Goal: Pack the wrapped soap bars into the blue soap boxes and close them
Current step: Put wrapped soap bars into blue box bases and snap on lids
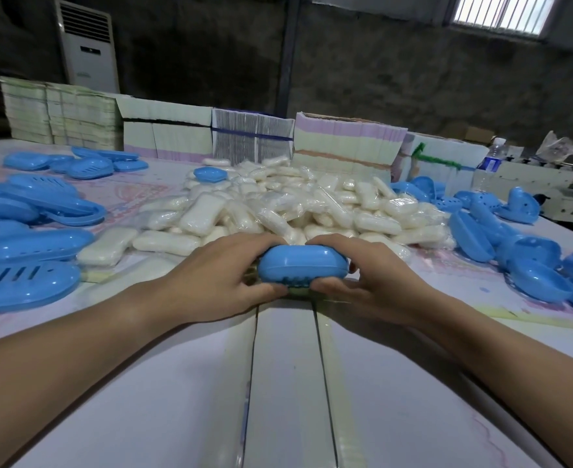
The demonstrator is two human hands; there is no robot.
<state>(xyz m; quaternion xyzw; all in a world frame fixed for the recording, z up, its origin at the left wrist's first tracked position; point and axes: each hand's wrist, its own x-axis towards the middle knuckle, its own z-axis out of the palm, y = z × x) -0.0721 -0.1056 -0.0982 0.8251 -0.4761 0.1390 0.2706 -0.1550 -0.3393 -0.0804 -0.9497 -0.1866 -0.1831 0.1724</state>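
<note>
Soap box (302, 265), glossy blue and oval with rounded ends, sits low at the middle of my view, at the near edge of the white table (177, 383) and just in front of the soap pile. I see its lid pressed down over the base, with a row of small ribs along the near seam and a sliver of pale soap (298, 292) showing below that seam, so I cannot tell whether it is fully shut.

My left hand (216, 278) grips the box's left end, fingers curled over the top and thumb tucked under the front edge. My right hand (363, 282) clamps the right end the same way, thumb meeting the front seam.

Behind the box lies a broad heap of wrapped soap bars (278, 204), white in clear film, and one closed blue box (209, 174) rests on top of that heap at the far left. Slotted blue tray halves (25, 282) are stacked open on the left; more blue shells (531, 261) are jumbled on the right, holding nothing that I can see.

Stacks of flat cartons (346, 143) line the table's far edge. A water bottle (493, 157) stands at the far right, partly hidden. The right-hand shells are cut off by the frame edge.
</note>
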